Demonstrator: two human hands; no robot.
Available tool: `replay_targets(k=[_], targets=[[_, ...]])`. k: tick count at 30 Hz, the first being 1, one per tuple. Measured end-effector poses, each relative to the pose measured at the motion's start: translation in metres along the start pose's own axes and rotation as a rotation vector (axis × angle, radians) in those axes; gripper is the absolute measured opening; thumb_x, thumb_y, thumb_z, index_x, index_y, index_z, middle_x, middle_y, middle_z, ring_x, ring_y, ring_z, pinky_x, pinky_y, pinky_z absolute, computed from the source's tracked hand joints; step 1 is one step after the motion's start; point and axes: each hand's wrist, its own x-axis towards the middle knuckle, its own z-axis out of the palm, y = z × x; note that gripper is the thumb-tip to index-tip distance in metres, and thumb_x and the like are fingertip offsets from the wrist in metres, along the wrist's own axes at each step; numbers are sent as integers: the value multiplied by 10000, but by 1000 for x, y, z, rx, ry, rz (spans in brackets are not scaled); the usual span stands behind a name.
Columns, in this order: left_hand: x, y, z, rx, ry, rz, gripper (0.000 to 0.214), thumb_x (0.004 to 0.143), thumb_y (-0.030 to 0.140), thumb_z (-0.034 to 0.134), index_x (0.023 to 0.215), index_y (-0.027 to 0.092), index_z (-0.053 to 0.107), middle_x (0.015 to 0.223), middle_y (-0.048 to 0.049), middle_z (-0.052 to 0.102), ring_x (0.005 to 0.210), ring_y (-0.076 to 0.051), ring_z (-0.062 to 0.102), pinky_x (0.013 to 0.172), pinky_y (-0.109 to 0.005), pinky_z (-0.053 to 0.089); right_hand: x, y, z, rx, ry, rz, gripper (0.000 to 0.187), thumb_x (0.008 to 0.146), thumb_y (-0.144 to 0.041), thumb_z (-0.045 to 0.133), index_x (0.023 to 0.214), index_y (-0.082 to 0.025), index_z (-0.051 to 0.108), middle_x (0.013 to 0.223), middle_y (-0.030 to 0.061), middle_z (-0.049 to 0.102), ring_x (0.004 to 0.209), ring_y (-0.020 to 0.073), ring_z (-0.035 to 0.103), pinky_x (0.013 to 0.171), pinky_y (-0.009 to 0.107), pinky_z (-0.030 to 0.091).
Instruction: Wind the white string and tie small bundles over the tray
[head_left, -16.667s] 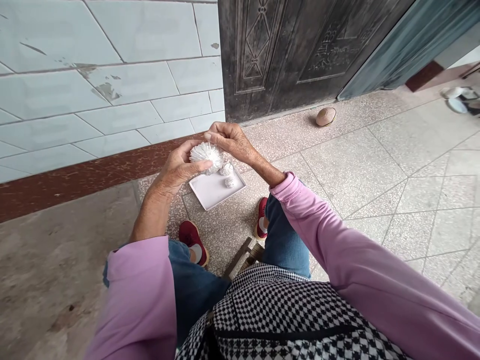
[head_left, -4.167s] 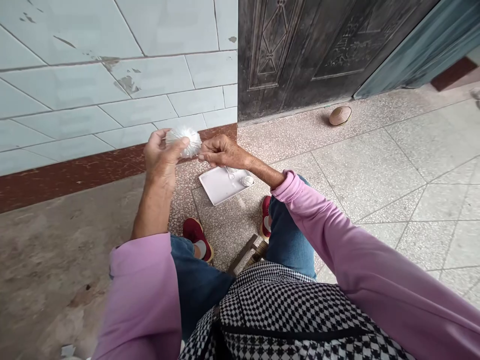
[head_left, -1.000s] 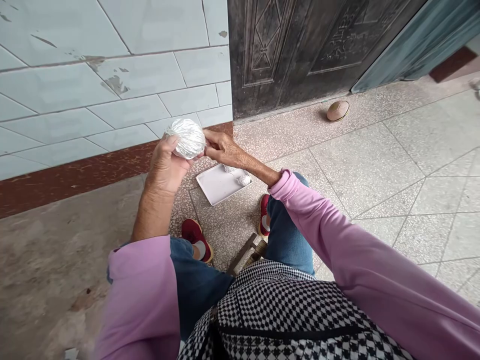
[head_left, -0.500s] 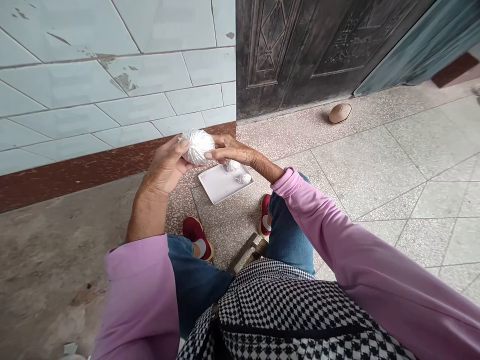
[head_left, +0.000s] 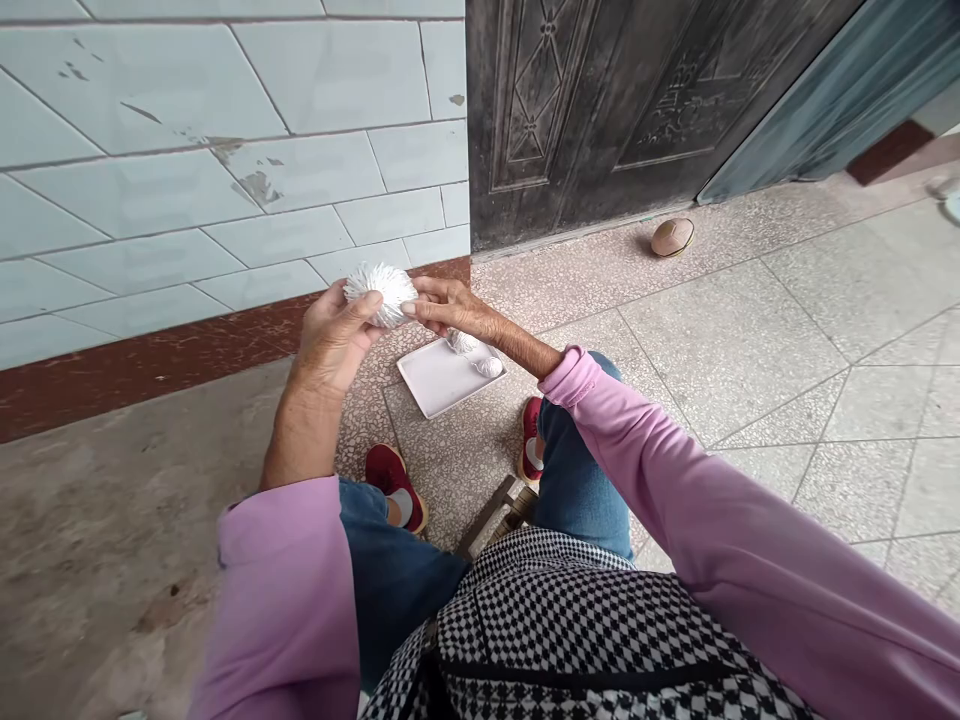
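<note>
"One white ball point(head_left: 391, 290) is being handled; how does it look?"

"Round and shaggy, with thick, short strands fanning out from its middle to a tufted outline. It is held up off the floor point(head_left: 795, 310), just beyond the left corner of the tray point(head_left: 439, 380) in this view."

"And the fingers?"

"The left hand point(head_left: 334, 332) cups the ball, thumb laid across its front, fingers behind. The right hand point(head_left: 459, 308) has thumb and forefinger close together at the ball's right side. I cannot tell whether they pinch a strand."

"What does the tray hold?"

"It is pale, shallow and rectangular, with a low rim. A small ball point(head_left: 462, 342) sits by its far right corner and another small ball point(head_left: 489, 367) by its near right corner, both white and stringy."

"Any change?"

"A second ago the big one showed a smooth side, strands lying flat across it, and the left thumb was at its left edge. Now a spiky face is turned this way. The pair in the tray remain at the right end."
</note>
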Motion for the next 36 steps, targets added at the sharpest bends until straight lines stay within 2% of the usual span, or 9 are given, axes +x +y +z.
replay_targets(k=[2,6,10,14,18,22,29,33,36], targets=[[4,-4,-6,-5,47,10,655,776,551,1218,1147,296,743,1133,-81,833,1230,-374,852,1018,-523,789,2,8,4,-80,-12,-8,517,1324,-569,781,1002,-187,648,787,-97,595,750,76,539,696,265,391],[13,-14,-15,62,238,49,787,658,543,1237,1133,297,660,1175,-42,830,1185,-315,816,924,-439,743,-5,10,16,-329,-157,-109,318,1346,-253,651,1048,-158,707,806,-65,580,805,127,534,755,276,386],[17,-21,-17,305,331,89,877,623,610,1258,1122,251,632,1122,-7,802,1200,-297,801,922,-400,632,-10,-1,14,-312,-212,-162,298,1370,-223,614,1128,-135,764,809,-57,545,793,139,489,748,287,367],[16,-21,-13,414,273,53,837,561,536,1245,1110,247,683,1085,-14,825,1094,-284,806,861,-376,610,0,-4,-5,-144,-83,-213,392,1371,-441,716,1079,-179,715,748,-97,442,688,118,367,667,283,315],[4,-14,-1,375,144,-37,776,544,508,1214,1147,240,808,1133,-72,881,1010,-282,810,858,-377,662,6,-7,-21,-37,31,-254,558,1335,-628,806,1018,-188,674,758,-82,518,672,96,382,619,255,328],[-8,-6,14,288,7,-112,728,649,585,1206,1185,217,879,1142,-116,905,1000,-301,828,858,-392,703,2,-17,-28,-54,117,-194,549,1381,-574,761,1009,-176,696,773,-70,576,690,82,473,641,250,417],[-11,-3,23,62,-140,-103,752,682,536,1252,1246,217,870,1160,-115,877,1021,-296,830,883,-388,730,10,-10,-17,-10,171,-106,473,1341,-438,833,961,-203,677,739,-78,523,676,103,407,618,261,379],[-10,-3,24,-23,-117,-68,718,728,573,1233,1250,266,848,1163,-115,853,1121,-368,870,908,-441,756,25,11,-12,46,179,-107,468,1271,-526,899,1000,-203,694,808,-38,594,728,138,444,624,257,370],[-3,-3,24,-49,-63,-56,680,737,529,1223,1222,272,821,1195,-121,844,1228,-398,867,957,-448,756,32,24,-14,-18,171,-134,436,1288,-491,808,993,-208,656,781,-50,546,727,145,475,648,246,372]])
